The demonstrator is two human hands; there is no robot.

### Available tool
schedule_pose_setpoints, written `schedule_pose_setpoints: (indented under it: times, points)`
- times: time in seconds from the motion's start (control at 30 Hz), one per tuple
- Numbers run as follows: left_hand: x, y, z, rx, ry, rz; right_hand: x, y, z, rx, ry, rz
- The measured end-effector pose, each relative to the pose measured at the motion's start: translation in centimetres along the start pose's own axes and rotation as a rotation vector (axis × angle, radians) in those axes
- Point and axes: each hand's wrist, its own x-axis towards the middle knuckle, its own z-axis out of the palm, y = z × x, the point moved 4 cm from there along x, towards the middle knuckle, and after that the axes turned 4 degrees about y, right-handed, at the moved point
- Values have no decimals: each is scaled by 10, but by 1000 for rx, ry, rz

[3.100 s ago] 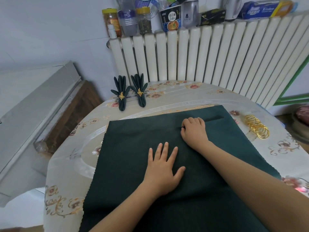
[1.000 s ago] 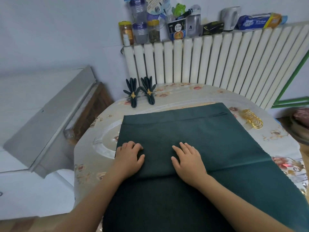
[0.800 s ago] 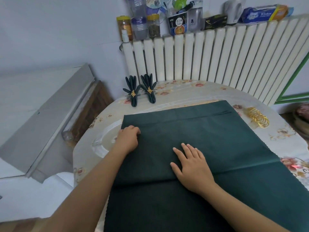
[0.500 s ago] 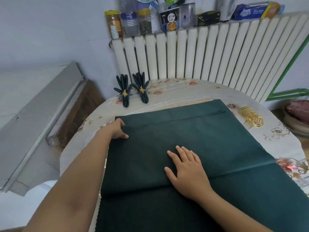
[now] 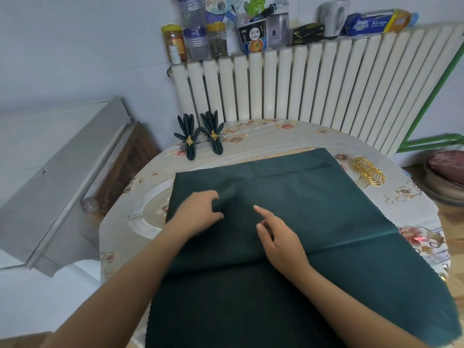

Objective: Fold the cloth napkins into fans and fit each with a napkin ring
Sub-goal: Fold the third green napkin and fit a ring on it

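A large dark green cloth napkin point(image 5: 313, 212) lies spread over the round table, its near part hanging toward me. My left hand point(image 5: 198, 212) pinches a raised ridge of the cloth near its middle left. Beside it, my right hand point(image 5: 278, 237) rests on the cloth with the index finger stretched out and the other fingers loosely curled. Two finished green napkin fans point(image 5: 200, 136) with gold rings stand at the table's far left. Several loose gold napkin rings point(image 5: 369, 170) lie in a pile at the far right.
The table point(image 5: 140, 217) has a flowered plastic cover. A white radiator point(image 5: 313, 91) stands behind it, with jars, bottles and boxes on top. A grey slanted board point(image 5: 62, 177) leans at the left. A round cushioned stool point(image 5: 447, 174) sits at the right.
My left hand has moved from the cloth's left edge toward the middle and pinched up a ridge of fabric. My right hand has lifted from lying flat, its fingers now curled.
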Motion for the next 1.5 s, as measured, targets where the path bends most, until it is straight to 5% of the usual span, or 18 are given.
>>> schedule_pose_setpoints:
  times: [0.23, 0.33, 0.53, 0.67, 1.0, 1.3, 1.5]
  points:
    - [-68, 33, 52, -571, -184, 2, 1, -1, -3, -22, -47, 93]
    - [-77, 16, 47, -381, 28, 49, 1, 3, -2, -110, -72, 55]
    - [-88, 3, 55, -242, 95, 125, -1, 8, -12, -83, -284, 105]
    - [-94, 13, 56, -191, 233, 208, -7, 11, -18, -85, -288, 110]
    - [-99, 25, 60, -170, 293, 297, -6, 8, -21, -23, -276, 202]
    - [-100, 35, 60, -282, 428, 156, -7, 9, -26, 24, -277, 241]
    - [-99, 35, 68, -267, 301, 77, -7, 8, -24, 28, -275, 241]
